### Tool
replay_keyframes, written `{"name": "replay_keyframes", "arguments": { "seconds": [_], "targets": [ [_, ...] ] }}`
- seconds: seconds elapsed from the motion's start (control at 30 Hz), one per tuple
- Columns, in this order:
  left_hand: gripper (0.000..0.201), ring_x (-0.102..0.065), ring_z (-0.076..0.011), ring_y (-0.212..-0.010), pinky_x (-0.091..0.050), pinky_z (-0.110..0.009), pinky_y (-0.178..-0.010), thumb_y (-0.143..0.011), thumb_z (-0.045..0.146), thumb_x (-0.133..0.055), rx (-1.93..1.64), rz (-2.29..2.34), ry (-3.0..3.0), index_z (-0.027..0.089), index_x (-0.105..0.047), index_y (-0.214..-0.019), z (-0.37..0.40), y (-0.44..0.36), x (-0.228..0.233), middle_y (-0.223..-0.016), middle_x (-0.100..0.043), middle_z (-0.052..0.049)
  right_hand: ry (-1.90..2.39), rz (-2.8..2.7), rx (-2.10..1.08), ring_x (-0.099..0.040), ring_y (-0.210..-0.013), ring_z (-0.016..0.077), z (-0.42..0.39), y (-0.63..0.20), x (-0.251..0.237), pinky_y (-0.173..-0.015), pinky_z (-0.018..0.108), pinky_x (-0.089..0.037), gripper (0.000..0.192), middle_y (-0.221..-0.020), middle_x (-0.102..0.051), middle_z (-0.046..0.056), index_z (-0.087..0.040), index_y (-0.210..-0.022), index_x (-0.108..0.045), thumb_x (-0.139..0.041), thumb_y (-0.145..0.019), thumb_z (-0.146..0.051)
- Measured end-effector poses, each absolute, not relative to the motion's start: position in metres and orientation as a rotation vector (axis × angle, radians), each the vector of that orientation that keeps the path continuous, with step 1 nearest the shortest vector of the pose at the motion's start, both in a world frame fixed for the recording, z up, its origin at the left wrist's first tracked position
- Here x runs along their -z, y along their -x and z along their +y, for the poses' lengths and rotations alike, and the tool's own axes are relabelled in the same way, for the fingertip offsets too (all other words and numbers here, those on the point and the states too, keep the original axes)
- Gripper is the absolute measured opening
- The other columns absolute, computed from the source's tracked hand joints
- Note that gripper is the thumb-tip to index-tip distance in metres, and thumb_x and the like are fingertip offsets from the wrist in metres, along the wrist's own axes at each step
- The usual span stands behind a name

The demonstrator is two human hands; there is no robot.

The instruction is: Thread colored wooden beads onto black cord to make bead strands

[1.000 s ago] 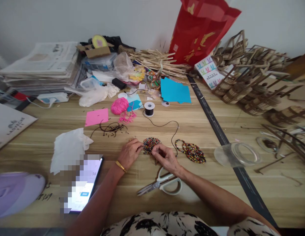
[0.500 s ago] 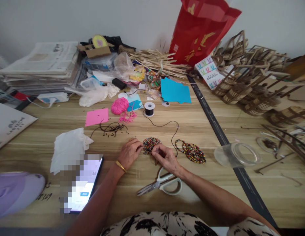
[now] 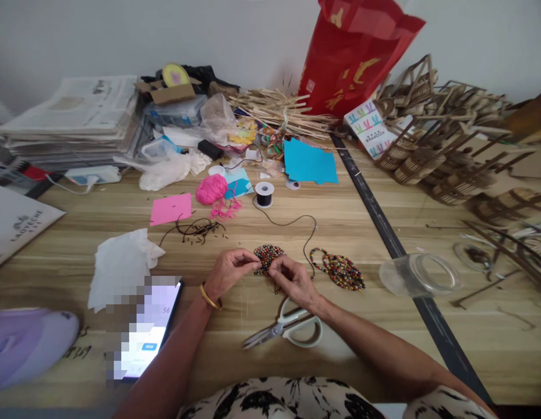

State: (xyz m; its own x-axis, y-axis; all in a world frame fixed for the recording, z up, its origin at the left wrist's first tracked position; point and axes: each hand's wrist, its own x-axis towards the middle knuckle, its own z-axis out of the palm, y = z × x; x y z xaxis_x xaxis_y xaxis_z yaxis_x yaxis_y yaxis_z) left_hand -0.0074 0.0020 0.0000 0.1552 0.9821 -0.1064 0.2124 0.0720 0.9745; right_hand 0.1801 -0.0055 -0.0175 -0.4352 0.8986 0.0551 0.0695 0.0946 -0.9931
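Multicoloured bead mat pinched at its near edge between left hand and right hand, fingertips of both closed tight on it, flat on the wooden table just beyond the knuckles. Small round beads, brown, red and green, packed into a rounded patch. Black cord running from there back to a spool. Second beaded piece just right of the right hand. Clear jar on its side farther right, contents not discernible. Scissors under the right wrist.

The board left of the phone reads "LAOYECHE"; the phone's screen shows "56".
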Motion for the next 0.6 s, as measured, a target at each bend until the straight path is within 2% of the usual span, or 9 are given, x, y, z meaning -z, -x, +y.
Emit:
{"name": "replay_keyframes", "arguments": {
  "seconds": [0.6],
  "targets": [
    [0.012,-0.061,-0.0133,-0.065,-0.048,-0.023,-0.064,-0.064,0.019,-0.069,-0.865,1.191,-1.332,0.011,-0.067,-0.074,0.0001,0.005,-0.0055,-0.07,-0.07,-0.004,0.977,-1.666,-1.403,-0.04,-0.051,0.0083,-0.0047,-0.181,0.0186,-0.046,0.019,-0.032,0.024,-0.058,-0.045,-0.003,-0.016,-0.077,-0.052,-0.052,-0.085,-0.038]
  ]
}}
